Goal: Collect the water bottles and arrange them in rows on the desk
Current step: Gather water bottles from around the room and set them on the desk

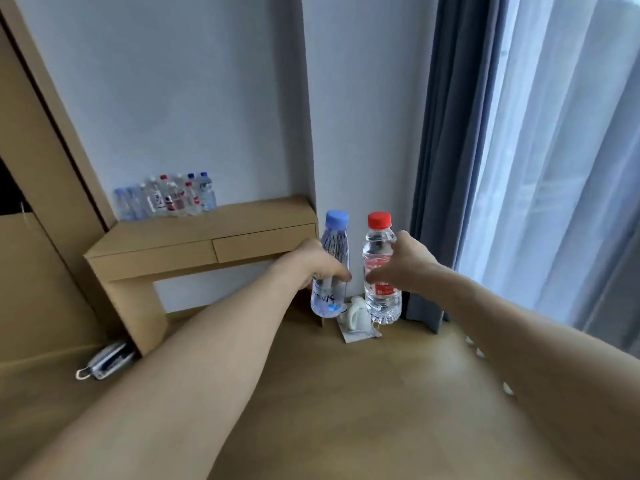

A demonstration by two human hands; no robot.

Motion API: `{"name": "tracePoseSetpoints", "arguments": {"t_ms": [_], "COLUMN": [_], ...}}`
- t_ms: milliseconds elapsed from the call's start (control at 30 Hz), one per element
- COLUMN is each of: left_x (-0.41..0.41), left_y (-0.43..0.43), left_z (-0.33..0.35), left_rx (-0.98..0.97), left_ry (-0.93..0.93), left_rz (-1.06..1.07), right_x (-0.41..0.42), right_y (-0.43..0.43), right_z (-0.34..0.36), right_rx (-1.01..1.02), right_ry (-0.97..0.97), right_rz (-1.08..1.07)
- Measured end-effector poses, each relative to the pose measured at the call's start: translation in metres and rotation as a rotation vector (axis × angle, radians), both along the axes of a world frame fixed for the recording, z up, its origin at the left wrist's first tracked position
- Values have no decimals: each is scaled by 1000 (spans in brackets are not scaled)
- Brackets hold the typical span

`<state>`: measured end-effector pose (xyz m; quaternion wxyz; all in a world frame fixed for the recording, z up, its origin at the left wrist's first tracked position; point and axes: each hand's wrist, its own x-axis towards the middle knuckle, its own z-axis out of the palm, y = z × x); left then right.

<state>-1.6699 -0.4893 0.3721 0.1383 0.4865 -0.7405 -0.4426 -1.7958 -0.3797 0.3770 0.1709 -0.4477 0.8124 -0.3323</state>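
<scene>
Our left grip (pixel 322 268) is wrapped round the middle of the blue bottle (pixel 334 237), and our right grip (pixel 405 268) clasps the red bottle (pixel 379 244) at its label, thumb across the front. Both bottles stand upright, side by side and apart, low near the wall corner and above the floor (pixel 346 393). The step, as we judge it, is carrying this pair to the bench (pixel 242 220), where the other bottles (pixel 166 199) stand crowded at the far left end against the wall. We should hold firm at mid-body, since full bottles squeeze and slip, carry them level, and set each down beside the group, one at a time, so that nothing gets knocked over.
</scene>
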Motion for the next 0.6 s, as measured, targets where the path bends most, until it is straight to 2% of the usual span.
{"name": "tracePoseSetpoints", "arguments": {"t_ms": [600], "left_x": [47], "left_y": [-328], "left_z": [-5], "left_rx": [-9], "left_ry": [44], "left_rz": [424], "right_x": [14], "right_y": [-395], "right_z": [-3], "right_rx": [26], "right_ry": [86], "right_rz": [407]}}
